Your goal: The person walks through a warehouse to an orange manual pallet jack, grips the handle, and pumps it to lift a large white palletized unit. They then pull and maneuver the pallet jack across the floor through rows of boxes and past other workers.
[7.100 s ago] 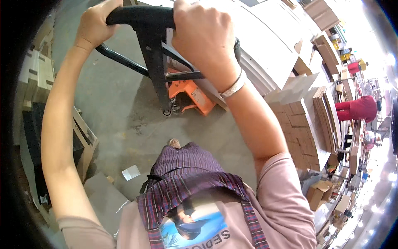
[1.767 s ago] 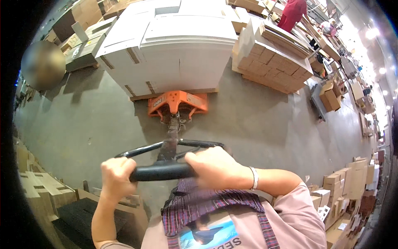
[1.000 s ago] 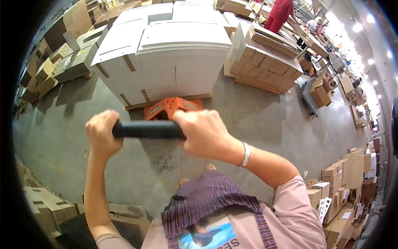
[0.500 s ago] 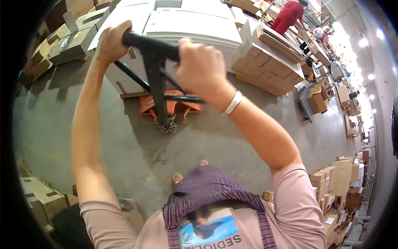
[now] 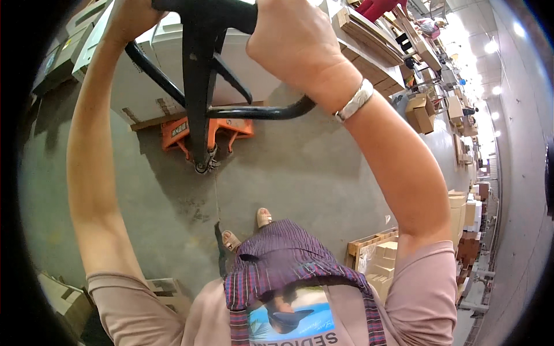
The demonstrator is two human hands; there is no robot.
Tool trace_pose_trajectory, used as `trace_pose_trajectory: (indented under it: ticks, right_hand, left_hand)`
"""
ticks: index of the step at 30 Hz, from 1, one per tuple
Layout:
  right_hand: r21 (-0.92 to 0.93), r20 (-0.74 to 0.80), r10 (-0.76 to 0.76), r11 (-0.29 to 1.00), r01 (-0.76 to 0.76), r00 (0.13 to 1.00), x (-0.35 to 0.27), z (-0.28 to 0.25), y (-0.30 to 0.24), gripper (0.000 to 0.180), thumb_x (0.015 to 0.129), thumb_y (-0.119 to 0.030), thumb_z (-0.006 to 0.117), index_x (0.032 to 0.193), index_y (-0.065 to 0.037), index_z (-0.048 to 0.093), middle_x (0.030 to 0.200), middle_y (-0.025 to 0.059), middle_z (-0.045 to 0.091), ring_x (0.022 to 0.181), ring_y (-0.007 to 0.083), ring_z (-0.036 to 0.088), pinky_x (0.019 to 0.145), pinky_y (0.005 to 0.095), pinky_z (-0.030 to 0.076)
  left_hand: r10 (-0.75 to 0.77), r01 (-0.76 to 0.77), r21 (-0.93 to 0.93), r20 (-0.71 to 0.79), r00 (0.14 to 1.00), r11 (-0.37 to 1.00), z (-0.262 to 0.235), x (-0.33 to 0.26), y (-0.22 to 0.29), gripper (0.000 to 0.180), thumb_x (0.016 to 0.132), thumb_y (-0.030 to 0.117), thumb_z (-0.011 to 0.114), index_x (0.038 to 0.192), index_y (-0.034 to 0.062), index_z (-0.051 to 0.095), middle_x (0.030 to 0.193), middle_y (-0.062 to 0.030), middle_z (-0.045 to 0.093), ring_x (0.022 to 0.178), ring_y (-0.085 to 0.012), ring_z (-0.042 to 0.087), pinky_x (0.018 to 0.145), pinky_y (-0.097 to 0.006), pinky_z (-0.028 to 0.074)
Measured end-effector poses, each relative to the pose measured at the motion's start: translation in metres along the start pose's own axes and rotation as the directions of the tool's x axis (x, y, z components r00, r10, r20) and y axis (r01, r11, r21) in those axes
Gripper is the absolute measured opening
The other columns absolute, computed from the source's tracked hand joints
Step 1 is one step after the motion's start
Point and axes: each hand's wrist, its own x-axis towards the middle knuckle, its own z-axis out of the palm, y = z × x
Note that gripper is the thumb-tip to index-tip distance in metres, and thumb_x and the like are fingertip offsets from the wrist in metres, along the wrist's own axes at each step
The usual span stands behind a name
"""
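Both my hands grip the black handle (image 5: 199, 69) of an orange pallet jack (image 5: 235, 128). My left hand (image 5: 133, 23) is closed round the left end of its top bar. Round the right end is my right hand (image 5: 297, 49), also closed, with a pale band on the wrist. The handle leans up toward me, and a curved black guard and a small lever show below the bar. Beyond the jack's orange body stands a large stack of white and pale panels (image 5: 173, 89) on a wooden base. The top of the stack is partly cut off by the picture's edge.
Flat cardboard packs (image 5: 369, 37) are piled beyond my right hand, near a person in red (image 5: 378, 7). An open cardboard box (image 5: 420, 112) stands farther right. A wooden pallet with boxes (image 5: 369, 245) lies close on my right. More cartons (image 5: 66, 297) are at lower left.
The handle and both hands now appear higher and larger in view. The jack and panel stack have shifted up and left. My feet have changed position. Both hands keep their grip.
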Motion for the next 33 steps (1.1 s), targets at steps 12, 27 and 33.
trace_pose_trajectory:
  ticks: [12, 27, 33]
  right_hand:
    - [0.043, -0.300, -0.495, 0.847, 0.530, 0.816, 0.031, 0.031, 0.134, 0.016, 0.066, -0.013, 0.069, 0.079, -0.007, 0.062, 0.071, 0.0160, 0.062, 0.070, 0.0362, 0.063, 0.066, 0.0446, 0.050]
    - [0.209, -0.574, -0.574, 0.587, 0.782, 0.584, 0.098, 0.082, 0.173, 0.014, 0.076, -0.012, 0.062, 0.089, -0.008, 0.062, 0.078, 0.0142, 0.067, 0.073, 0.0360, 0.066, 0.066, 0.0451, 0.053]
    - [0.155, -0.611, -0.638, 0.484, 0.861, 0.469, 0.137, 0.090, 0.172, 0.013, 0.074, -0.013, 0.061, 0.088, -0.010, 0.063, 0.073, 0.0149, 0.065, 0.069, 0.0365, 0.066, 0.064, 0.0480, 0.051]
  left_hand:
    - [-0.415, 0.372, 0.554, -0.052, 0.909, 0.745, -0.012, -0.011, 0.160, 0.012, 0.073, 0.006, 0.060, 0.084, 0.0031, 0.062, 0.069, -0.0205, 0.063, 0.072, -0.0392, 0.066, 0.064, -0.048, 0.051]
    - [-0.561, 0.267, 0.873, 0.009, 0.828, 0.409, 0.010, -0.019, 0.207, 0.040, 0.080, 0.012, 0.071, 0.116, 0.0188, 0.056, 0.092, -0.0125, 0.068, 0.088, -0.0363, 0.066, 0.067, -0.044, 0.050]
    - [-0.544, 0.345, 0.904, -0.163, 0.823, 0.250, 0.034, -0.003, 0.224, 0.039, 0.080, 0.011, 0.072, 0.115, 0.0201, 0.058, 0.082, -0.0119, 0.067, 0.078, -0.0345, 0.067, 0.064, -0.042, 0.051]
